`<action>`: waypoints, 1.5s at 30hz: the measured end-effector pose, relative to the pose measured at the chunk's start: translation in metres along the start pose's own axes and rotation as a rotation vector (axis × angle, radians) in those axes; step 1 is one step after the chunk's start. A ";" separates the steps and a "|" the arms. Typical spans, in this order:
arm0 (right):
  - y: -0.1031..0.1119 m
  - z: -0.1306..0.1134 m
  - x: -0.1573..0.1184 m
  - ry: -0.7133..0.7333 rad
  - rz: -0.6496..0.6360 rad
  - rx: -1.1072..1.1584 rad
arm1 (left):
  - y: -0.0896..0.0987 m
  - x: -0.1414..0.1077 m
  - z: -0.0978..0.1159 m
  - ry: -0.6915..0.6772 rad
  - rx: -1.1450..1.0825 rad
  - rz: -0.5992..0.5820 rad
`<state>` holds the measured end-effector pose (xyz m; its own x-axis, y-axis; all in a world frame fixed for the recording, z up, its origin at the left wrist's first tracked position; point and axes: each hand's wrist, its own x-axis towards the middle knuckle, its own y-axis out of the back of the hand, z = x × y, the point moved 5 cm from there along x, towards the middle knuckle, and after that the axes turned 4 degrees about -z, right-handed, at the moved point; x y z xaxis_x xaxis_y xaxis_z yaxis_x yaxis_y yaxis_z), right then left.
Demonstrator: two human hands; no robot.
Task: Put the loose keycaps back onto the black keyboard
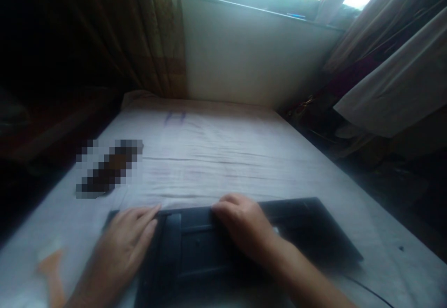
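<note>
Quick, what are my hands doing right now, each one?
Left hand: on the left end of the flat black device, fingers together; whether it grips can't be told.
Right hand: closed on the device's far edge.

So both hands are going bare here, left hand (122, 243) and right hand (246, 226) alike. The right forearm (310, 273) is showing uncovered skin from the wrist right down to the near edge, slim at the wrist and getting a bit thicker going nearer. The left wrist (89, 280) is showing uncovered too, before the near edge is cutting it off. Blur's softening the knuckles and nails, so finer details aren't really coming through, tbh.
</note>
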<state>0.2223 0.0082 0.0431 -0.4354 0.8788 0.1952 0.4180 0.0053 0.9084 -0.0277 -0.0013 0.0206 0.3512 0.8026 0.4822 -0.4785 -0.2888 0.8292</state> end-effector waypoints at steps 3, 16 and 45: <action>0.000 -0.003 0.000 -0.001 0.021 0.055 | 0.000 -0.001 0.000 0.015 -0.009 -0.008; -0.015 -0.032 0.023 0.033 -0.111 -0.074 | 0.000 0.000 0.004 0.068 -0.029 -0.051; -0.042 -0.067 0.051 0.231 -0.033 0.133 | -0.002 -0.008 -0.010 0.455 -0.238 -0.069</action>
<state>0.1288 0.0204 0.0394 -0.6149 0.7448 0.2592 0.4948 0.1084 0.8622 -0.0375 -0.0020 0.0129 0.0285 0.9767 0.2128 -0.6550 -0.1425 0.7420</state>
